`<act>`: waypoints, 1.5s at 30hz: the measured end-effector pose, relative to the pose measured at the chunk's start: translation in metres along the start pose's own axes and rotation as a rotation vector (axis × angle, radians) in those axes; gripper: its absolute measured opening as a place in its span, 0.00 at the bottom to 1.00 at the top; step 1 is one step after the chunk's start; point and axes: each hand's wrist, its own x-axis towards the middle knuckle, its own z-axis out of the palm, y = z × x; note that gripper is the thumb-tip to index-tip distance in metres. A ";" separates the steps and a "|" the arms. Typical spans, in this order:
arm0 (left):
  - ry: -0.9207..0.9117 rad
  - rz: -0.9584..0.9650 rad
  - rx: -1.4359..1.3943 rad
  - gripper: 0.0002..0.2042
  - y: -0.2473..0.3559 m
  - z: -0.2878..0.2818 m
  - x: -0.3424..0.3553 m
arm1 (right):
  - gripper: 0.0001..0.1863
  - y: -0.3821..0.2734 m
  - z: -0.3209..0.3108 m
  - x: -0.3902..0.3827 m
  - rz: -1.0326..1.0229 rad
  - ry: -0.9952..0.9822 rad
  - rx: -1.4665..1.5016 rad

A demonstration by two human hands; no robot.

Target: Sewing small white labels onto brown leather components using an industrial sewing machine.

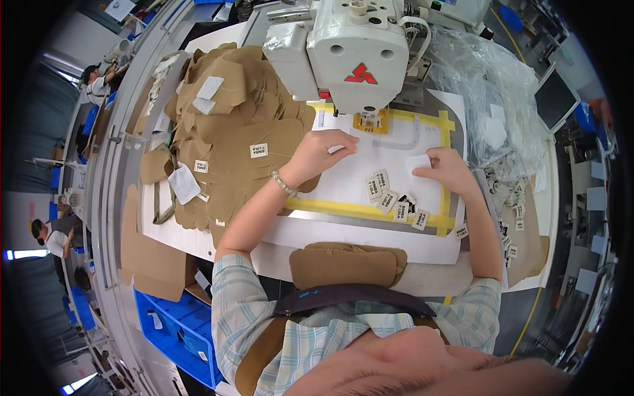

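Left forearm: slants up and rightward across the brown fabric pieces (224, 142), a beaded bracelet (282, 184) at the wrist.
Left hand (316, 157): knuckles up, over the left side of the white sheet (337, 178), thumb and fingers drawn together on a white slip (335, 150); it may be a label, but the fingers partly hide it.
Right forearm: rises over the sheet's right edge, leaning leftward toward the wrist.
Right hand (453, 171): turned inward, thumb and forefinger pinching a blank white tag (417, 163) above the sheet.
Spacing: hands well apart, neither touching the other.
Between and below: printed labels (386, 200) scattered inside the yellow tape border (330, 206).
Beyond: sewing machine head (356, 59), over the sheet's far edge.
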 end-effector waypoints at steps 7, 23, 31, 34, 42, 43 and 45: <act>-0.272 0.225 0.391 0.15 -0.014 0.000 0.009 | 0.15 -0.010 -0.009 -0.005 -0.091 0.503 -0.262; -0.438 0.173 0.420 0.27 -0.026 -0.001 0.009 | 0.24 -0.004 0.040 0.042 -0.581 0.277 -0.472; -0.410 0.184 0.557 0.28 -0.033 -0.001 0.004 | 0.25 -0.008 0.046 0.044 -0.594 0.276 -0.472; -0.435 0.142 0.608 0.28 -0.031 0.001 0.002 | 0.25 -0.007 0.048 0.041 -0.617 0.297 -0.460; -0.431 0.140 0.632 0.28 -0.025 0.001 0.001 | 0.27 -0.010 0.050 0.037 -0.627 0.352 -0.486; -0.430 0.143 0.633 0.28 -0.026 0.001 0.001 | 0.27 -0.010 0.050 0.038 -0.624 0.349 -0.489; -0.432 0.138 0.635 0.28 -0.027 0.001 0.001 | 0.27 -0.008 0.051 0.039 -0.631 0.366 -0.485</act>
